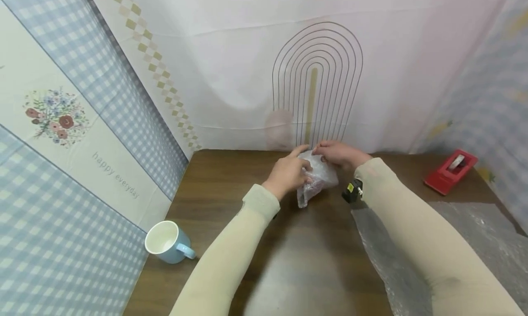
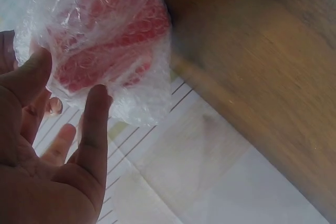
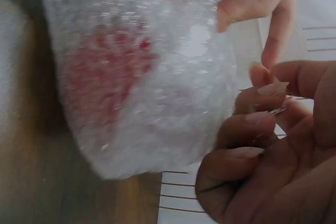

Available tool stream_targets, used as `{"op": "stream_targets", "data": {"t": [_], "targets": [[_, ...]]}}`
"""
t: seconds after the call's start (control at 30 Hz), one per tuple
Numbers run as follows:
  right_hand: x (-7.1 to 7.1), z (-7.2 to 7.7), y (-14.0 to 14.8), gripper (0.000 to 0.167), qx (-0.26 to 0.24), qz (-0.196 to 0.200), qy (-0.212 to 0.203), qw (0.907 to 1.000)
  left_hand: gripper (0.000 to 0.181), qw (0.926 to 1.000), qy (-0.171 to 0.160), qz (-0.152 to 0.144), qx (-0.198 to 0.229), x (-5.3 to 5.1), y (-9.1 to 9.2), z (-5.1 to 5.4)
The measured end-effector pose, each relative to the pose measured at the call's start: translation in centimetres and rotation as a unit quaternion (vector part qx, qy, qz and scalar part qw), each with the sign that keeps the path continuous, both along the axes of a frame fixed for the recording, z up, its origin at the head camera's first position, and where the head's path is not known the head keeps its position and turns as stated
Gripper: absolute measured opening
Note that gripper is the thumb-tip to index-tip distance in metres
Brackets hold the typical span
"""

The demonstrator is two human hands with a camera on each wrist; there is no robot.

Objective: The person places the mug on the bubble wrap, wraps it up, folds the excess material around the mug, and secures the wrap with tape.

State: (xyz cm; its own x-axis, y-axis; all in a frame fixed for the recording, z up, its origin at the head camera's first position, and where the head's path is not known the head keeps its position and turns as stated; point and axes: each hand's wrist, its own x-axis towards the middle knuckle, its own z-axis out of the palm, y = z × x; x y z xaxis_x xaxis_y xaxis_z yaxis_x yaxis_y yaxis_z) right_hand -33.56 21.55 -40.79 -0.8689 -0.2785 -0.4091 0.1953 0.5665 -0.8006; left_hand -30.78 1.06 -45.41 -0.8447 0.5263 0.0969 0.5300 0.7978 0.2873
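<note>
A bundle of bubble wrap [image 1: 322,174] with something red inside is at the back of the wooden table; the wrap hides what the red thing is. My left hand [image 1: 288,171] grips it from the left, thumb and fingers against the plastic in the left wrist view. By the bundle's back right side, my right hand [image 1: 340,154] has its fingers curled. Between its thumb and fingertips it pinches a small clear strip [image 3: 278,97] that looks like tape. In the right wrist view the red part [image 3: 107,66] shows through the wrap.
A red tape dispenser [image 1: 451,171] stands at the back right. Clear plastic sheeting [image 1: 478,233] covers the right side of the table, partly under my right arm. A light blue mug [image 1: 169,242] stands near the left edge. A patterned cloth [image 1: 231,78] hangs behind the table.
</note>
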Motion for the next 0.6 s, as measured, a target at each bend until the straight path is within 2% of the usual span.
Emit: {"op": "stream_targets", "data": {"t": [0.07,0.13,0.27,0.3,0.43,0.6], "targets": [[-0.6,0.1,0.0,0.047,0.013,0.014,-0.020,0.9996,0.030,1.0000,0.001,-0.003,-0.003,-0.3,0.0,-0.1],[-1.1,0.3,-0.1,0.047,0.014,0.019,-0.037,0.9990,0.030,1.0000,-0.002,-0.006,-0.001,-0.5,0.0,-0.1],[-1.6,0.6,-0.5,0.020,0.012,0.016,-0.072,0.9972,0.028,0.9995,-0.026,-0.016,0.007,-1.0,-0.3,0.1],[-1.6,0.6,-0.5,0.020,0.015,0.015,-0.079,0.9967,0.026,0.9992,-0.034,-0.017,0.008,-1.0,-0.3,0.1],[-1.7,0.7,-0.5,0.039,0.034,0.021,-0.087,0.9954,0.023,0.9982,-0.052,-0.030,0.005,-1.2,-0.2,0.2],[-1.1,0.7,-0.3,0.035,0.045,0.009,-0.078,0.9959,0.023,0.9978,-0.054,-0.039,-0.003,-1.4,0.1,0.4]]}}
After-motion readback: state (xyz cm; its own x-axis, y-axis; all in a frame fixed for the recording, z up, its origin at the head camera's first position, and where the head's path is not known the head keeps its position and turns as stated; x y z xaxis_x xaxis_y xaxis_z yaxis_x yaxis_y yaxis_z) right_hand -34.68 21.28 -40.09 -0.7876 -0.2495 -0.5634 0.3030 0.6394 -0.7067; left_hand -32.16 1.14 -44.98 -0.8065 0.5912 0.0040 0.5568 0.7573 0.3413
